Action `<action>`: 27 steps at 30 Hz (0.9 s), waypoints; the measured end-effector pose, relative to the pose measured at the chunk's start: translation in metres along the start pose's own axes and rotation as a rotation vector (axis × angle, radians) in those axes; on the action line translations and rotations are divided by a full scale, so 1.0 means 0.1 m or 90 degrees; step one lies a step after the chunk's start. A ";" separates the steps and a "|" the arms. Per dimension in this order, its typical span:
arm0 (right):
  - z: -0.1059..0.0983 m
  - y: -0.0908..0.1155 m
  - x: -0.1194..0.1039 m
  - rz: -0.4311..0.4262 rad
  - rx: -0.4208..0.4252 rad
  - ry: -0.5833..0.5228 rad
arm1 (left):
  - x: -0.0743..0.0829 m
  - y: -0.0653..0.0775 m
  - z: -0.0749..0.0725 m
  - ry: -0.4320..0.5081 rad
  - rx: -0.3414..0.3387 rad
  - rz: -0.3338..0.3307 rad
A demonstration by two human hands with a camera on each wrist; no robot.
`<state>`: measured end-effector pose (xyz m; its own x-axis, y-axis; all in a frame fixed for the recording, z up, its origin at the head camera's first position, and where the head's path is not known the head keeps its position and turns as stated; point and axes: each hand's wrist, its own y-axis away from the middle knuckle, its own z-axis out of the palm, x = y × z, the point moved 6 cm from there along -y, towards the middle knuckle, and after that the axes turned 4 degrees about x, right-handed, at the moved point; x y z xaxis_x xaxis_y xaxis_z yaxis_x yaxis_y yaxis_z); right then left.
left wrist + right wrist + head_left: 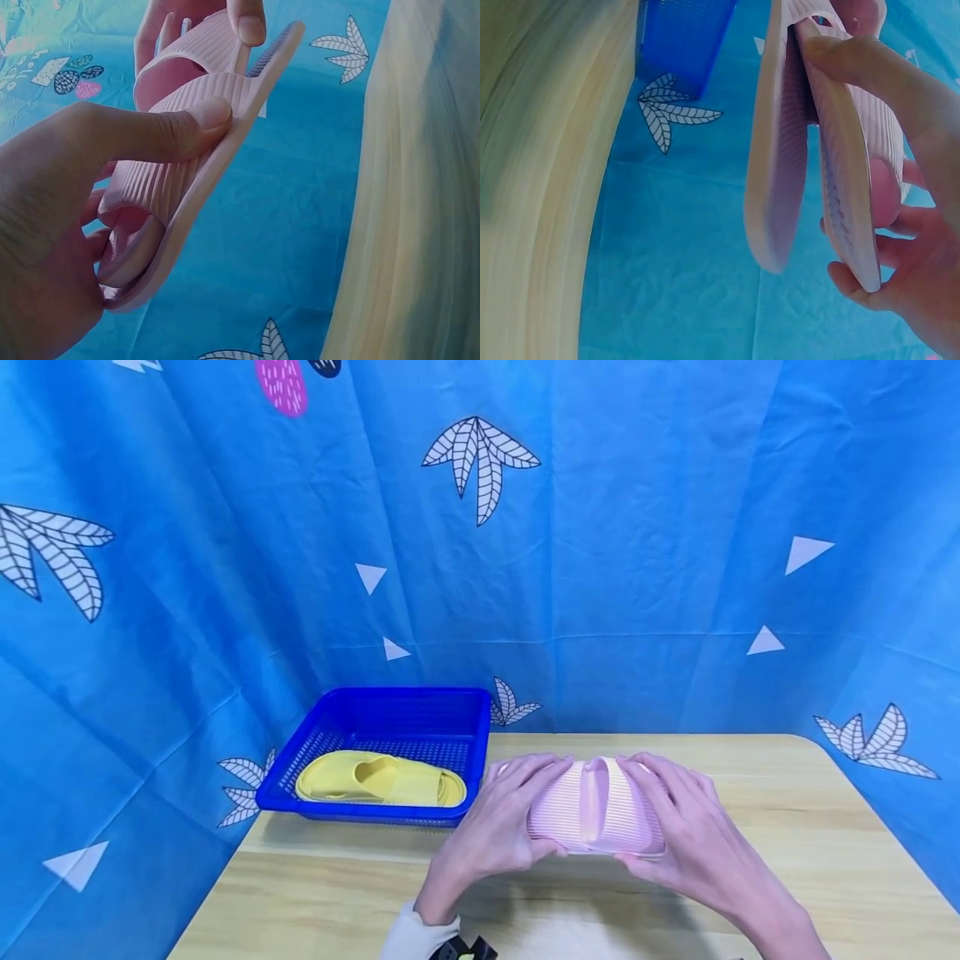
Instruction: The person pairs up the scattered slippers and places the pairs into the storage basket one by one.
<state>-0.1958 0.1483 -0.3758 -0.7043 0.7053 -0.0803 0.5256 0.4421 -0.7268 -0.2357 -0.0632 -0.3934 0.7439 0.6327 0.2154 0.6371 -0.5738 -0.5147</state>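
Observation:
A pair of pink ribbed slide slippers (558, 806) is held up above the table between both hands. From the left, the left hand (498, 822) grips them, and in the left wrist view its thumb (180, 131) presses on the ribbed strap. The right hand (693, 827) grips the other end. In the right wrist view, its thumb lies along one slipper (847, 172) with fingers around the far side, while the second slipper (769, 187) sits beside it at a slight angle. The two overlap partly, with a gap between their soles towards this end.
On the left of the wooden table (795, 827) stands a blue perforated basket (360, 812). Yellow slippers (416, 783) lie stacked inside it, near its front side. A blue patterned curtain (645, 568) hangs behind the table and along its sides.

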 end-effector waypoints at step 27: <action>0.02 0.05 0.08 0.060 -0.033 -0.038 | 0.02 0.14 -0.07 -0.012 0.054 0.030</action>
<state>-0.2002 0.1552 -0.3817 -0.6772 0.7115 -0.1879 0.6136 0.4051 -0.6778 -0.2241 -0.0736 -0.3948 0.7682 0.6162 0.1738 0.5815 -0.5581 -0.5919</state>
